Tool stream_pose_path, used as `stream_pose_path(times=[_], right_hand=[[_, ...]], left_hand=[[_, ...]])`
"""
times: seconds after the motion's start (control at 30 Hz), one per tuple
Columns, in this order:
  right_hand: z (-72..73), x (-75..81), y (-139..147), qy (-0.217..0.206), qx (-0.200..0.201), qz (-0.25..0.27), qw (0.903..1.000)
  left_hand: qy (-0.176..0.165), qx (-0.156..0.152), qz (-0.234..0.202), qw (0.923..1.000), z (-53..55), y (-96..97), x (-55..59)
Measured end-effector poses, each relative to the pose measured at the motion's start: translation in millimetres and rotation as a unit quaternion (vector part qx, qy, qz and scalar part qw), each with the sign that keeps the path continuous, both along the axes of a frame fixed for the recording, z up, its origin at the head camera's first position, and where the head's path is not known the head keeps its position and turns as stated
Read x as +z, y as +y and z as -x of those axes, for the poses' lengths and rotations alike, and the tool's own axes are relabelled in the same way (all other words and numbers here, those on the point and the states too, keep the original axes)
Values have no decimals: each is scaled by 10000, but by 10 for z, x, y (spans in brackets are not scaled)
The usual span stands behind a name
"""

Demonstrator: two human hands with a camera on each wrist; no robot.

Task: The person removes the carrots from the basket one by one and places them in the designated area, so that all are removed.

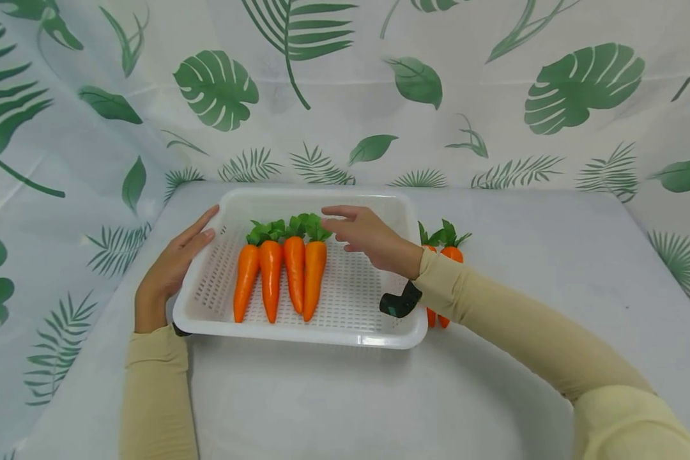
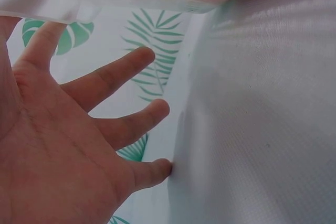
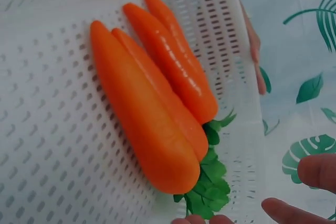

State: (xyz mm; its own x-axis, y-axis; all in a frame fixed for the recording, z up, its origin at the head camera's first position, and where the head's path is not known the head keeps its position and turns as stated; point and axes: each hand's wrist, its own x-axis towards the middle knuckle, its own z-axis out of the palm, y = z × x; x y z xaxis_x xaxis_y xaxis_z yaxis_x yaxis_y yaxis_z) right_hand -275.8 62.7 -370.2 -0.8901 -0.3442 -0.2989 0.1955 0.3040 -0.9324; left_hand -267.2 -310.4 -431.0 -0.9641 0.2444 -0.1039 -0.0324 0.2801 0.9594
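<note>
A white plastic basket (image 1: 305, 337) with a slotted bottom stands on the white table. Inside it, several orange carrots (image 1: 271, 275) with green leafy tops (image 1: 270, 231) lie side by side, tops toward the back. My left hand (image 1: 169, 265) is at the basket's left side, touching its rim; the left wrist view shows its fingers (image 2: 110, 80) spread, three clear of the basket. Over the basket, just right of the leafy tops, my right hand (image 1: 370, 236) hovers with loosely extended fingers, holding nothing. Whether a fingertip touches the leaves, I cannot tell.
Two more carrots (image 1: 452, 254) lie on the table against the basket's right side, partly hidden by my right forearm. A leaf-patterned cloth (image 1: 333, 121) rises behind the table and along its left side. A black strap device (image 1: 401, 300) sits on my right wrist.
</note>
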Motion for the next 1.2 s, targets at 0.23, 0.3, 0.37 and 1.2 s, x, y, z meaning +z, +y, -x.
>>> stream_pose_path(times=[0.23,0.3,0.37,1.2], right_hand=[[31,-57,-50,-181,76,-238,9995],[43,-68,-77,-293,106,-317,9990],[47,-71,-100,-406,105,-364,9985],[49,-153,-337,-798,305,-690,9939]], left_hand=[[5,14,-54,10000,-6,14,8],[25,14,-57,10000,-14,5,6],[44,5,-58,10000,-17,-5,3],[79,12,49,10000,14,-17,-6]])
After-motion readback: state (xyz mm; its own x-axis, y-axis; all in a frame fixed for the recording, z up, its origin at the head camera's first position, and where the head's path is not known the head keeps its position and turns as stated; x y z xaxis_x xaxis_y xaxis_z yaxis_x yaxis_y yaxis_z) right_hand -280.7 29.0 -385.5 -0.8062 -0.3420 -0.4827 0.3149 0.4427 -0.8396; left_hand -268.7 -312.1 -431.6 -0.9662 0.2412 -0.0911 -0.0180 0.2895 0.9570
